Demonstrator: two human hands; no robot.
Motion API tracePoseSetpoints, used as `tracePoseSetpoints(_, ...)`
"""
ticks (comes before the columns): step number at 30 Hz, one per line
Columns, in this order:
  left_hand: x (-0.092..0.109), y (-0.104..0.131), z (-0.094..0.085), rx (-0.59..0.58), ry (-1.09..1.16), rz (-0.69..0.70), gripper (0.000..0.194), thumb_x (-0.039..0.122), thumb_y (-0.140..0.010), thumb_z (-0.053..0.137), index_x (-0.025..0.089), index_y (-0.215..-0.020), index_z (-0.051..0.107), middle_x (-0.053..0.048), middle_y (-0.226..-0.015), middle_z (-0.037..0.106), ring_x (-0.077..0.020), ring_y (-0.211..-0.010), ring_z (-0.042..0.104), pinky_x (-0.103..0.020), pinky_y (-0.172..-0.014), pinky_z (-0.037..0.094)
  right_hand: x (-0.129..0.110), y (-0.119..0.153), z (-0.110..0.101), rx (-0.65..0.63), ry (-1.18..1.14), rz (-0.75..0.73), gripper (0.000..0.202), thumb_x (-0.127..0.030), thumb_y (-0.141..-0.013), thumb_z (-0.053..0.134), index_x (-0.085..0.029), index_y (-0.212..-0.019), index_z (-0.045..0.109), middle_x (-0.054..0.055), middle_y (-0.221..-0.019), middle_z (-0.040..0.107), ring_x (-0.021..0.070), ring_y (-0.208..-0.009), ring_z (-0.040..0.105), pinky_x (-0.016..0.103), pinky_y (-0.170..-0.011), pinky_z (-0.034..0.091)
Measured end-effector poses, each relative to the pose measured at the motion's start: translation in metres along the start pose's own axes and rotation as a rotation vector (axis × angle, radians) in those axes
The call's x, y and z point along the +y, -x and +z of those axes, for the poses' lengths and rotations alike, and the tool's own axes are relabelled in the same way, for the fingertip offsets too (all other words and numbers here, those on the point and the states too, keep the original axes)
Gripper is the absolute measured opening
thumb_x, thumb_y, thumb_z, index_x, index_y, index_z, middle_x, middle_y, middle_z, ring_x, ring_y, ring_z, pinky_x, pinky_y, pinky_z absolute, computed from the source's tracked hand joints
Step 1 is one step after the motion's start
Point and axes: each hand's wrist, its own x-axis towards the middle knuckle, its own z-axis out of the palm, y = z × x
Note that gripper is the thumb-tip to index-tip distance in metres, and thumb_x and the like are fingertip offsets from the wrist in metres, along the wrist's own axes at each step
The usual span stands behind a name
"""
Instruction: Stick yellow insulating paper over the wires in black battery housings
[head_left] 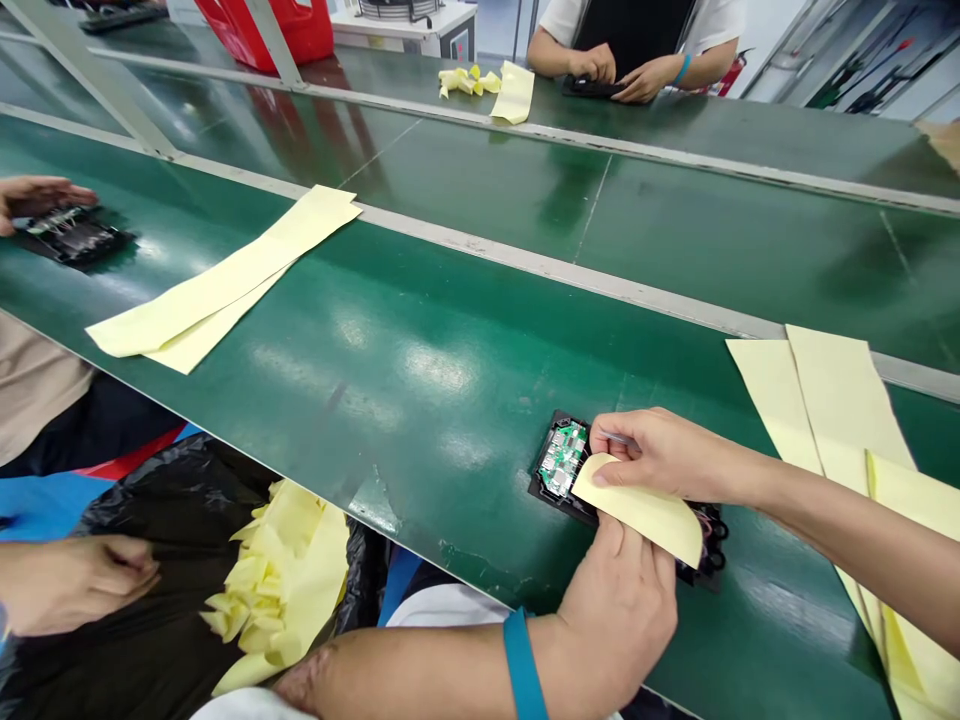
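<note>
While a long green table point(480, 300) is stretching across the view, a black plastic bag point(180, 500) is sitting below its near edge, holding a heap of yellow scraps point(281, 570). A red container point(232, 30) is standing towards the far left. Several yellow sheets point(832, 400) are overlapping on the right, and at least 2 yellow strips point(232, 280) are lying across the table on the left. The left hand point(622, 610), wearing a blue band point(523, 660), is reaching in against the near side of a black case point(562, 505); paper is covering its fingertips, so I cannot tell whether they are gripping. The right hand point(660, 450) is pinching a curved piece of paper point(645, 505) between thumb and fingers, over the case, which is lying on the table near its front edge. At the case's left end, a green circuit board point(564, 458) is showing. A thin grey rod point(618, 438) is poking out among the right hand's fingers.
</note>
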Motion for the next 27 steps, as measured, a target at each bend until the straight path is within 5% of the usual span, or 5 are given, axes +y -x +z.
tracePoseSetpoints(27, 0.0044, 0.0023, 0.0023, 0.0, 0.014, -0.022, 0.048, 0.025, -0.081, 0.047, 0.004, -0.124, 0.052, -0.018, -0.118, 0.057, -0.0316, -0.114, 0.052, -0.052, -0.102, 0.033, -0.0073, 0.007, 0.0087, 0.089, 0.296, 0.037, 0.004, -0.026, -0.078, 0.047, -0.023, -0.075, 0.048, -0.002, -0.063, 0.055, 0.0133, -0.057, 0.047, 0.025, -0.048, 0.022)
